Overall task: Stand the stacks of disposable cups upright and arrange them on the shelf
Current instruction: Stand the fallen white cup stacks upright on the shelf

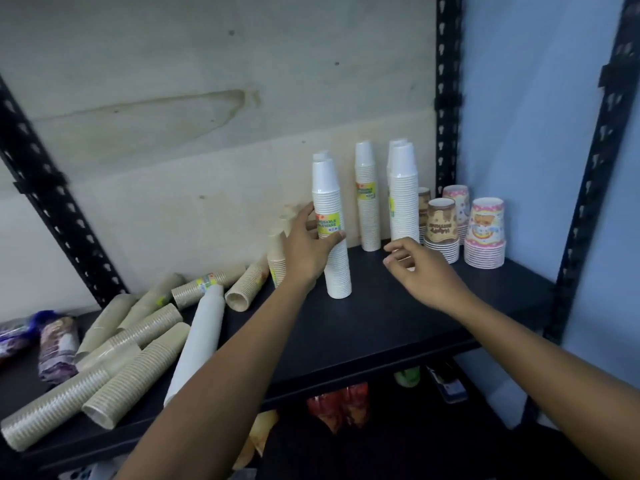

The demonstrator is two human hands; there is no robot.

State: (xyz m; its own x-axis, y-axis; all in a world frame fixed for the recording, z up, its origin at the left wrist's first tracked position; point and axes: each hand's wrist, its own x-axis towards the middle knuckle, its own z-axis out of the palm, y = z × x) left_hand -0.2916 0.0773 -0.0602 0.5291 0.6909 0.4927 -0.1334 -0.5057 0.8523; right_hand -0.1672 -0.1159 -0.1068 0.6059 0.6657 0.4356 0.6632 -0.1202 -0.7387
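My left hand [308,242] grips a tall white cup stack [330,202] that stands upright on the black shelf [381,327]; a second white stack top shows just behind it. Two more white stacks [367,202] [403,195] stand upright near the back wall. My right hand [420,271] hovers with fingers apart and empty, in front of the rightmost white stack. On the left, several beige cup stacks [138,372] and one white stack [202,337] lie on their sides. A beige stack [277,258] stands behind my left wrist.
Short stacks of printed cups, brown [441,230] and pink [485,233], stand at the back right. Wrapped packets [57,348] lie at the far left. Black slotted posts [446,98] frame the shelf. Coloured packages [346,407] sit on the shelf below.
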